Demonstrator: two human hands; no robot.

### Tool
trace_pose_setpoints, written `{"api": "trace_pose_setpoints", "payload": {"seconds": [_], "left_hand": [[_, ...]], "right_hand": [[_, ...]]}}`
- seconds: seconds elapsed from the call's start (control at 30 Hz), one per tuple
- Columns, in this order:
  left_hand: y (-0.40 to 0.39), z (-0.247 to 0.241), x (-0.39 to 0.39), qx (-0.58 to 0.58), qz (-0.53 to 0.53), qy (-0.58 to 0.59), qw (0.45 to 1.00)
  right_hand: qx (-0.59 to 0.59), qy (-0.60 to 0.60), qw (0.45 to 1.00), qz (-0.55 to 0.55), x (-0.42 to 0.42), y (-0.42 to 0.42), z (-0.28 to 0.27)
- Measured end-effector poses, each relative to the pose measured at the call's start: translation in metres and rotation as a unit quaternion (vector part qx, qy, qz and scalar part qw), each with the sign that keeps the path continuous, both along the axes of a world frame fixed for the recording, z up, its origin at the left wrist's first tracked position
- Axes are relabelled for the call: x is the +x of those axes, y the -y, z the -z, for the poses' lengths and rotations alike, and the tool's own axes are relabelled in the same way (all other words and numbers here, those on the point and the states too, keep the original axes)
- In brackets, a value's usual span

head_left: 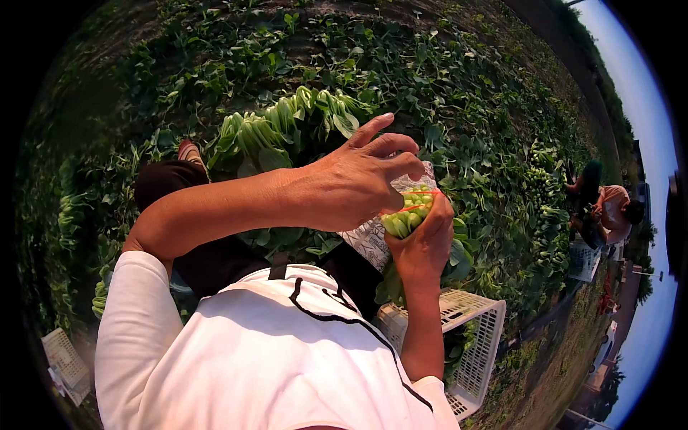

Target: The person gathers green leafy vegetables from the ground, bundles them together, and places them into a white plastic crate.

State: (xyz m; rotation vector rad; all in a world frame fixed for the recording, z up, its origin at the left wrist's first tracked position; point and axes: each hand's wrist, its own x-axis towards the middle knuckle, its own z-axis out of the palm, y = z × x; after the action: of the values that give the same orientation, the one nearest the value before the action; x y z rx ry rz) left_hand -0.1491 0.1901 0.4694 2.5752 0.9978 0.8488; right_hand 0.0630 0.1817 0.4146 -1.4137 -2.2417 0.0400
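Observation:
My right hand (425, 242) grips a bunch of bok choy (407, 219), its pale stem ends facing up and its dark leaves hanging below. Thin red strands of a band (422, 192) stretch over the stems, reaching my right fingertips. My left hand (371, 174) crosses in front of my body to the bunch, its fingers bent and spread. The strands run to its thumb side, where the hold is partly hidden. A patterned cloth or sheet (371, 236) lies beneath the bunch over my leg. Ahead of me, a row of cut bok choy (274, 126) rests on the ground.
A pale plastic crate (492, 344) with greens inside stands by my right side. Another crate (67, 360) is at far left. Leafy plants (387, 64) cover the ground. At right, a person (613, 212) crouches by a crate (585, 260) and more bok choy (545, 209).

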Motion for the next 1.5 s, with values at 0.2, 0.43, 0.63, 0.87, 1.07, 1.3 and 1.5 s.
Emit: {"api": "trace_pose_setpoints", "payload": {"seconds": [0.2,0.43,0.63,0.87,1.07,1.3,1.5], "left_hand": [[0.046,0.103,0.033,0.047,-0.053,0.123,0.99],[-0.041,0.104,0.051,-0.066,-0.077,0.032,0.994],[-0.086,0.076,0.059,-0.388,0.071,0.014,0.919],[-0.069,0.101,0.066,-0.556,0.088,0.309,0.766],[-0.019,0.096,0.092,-0.518,-0.05,0.515,0.681],[-0.005,0.079,0.118,-0.557,-0.106,0.597,0.568],[-0.019,0.063,0.131,-0.57,-0.001,0.549,0.611]], "right_hand": [[-0.009,-0.04,0.999,0.014,0.006,-0.001,0.002],[-0.021,-0.038,0.999,0.028,0.007,-0.003,-0.005],[-0.014,-0.101,0.995,0.01,0.017,-0.006,0.006],[-0.035,-0.188,0.98,0.055,0.031,-0.002,0.017],[-0.123,-0.238,0.959,0.093,0.04,0.002,0.012],[-0.05,-0.227,0.963,0.139,0.046,0.013,0.026],[0.004,-0.344,0.925,0.162,0.067,0.031,0.024]]}}
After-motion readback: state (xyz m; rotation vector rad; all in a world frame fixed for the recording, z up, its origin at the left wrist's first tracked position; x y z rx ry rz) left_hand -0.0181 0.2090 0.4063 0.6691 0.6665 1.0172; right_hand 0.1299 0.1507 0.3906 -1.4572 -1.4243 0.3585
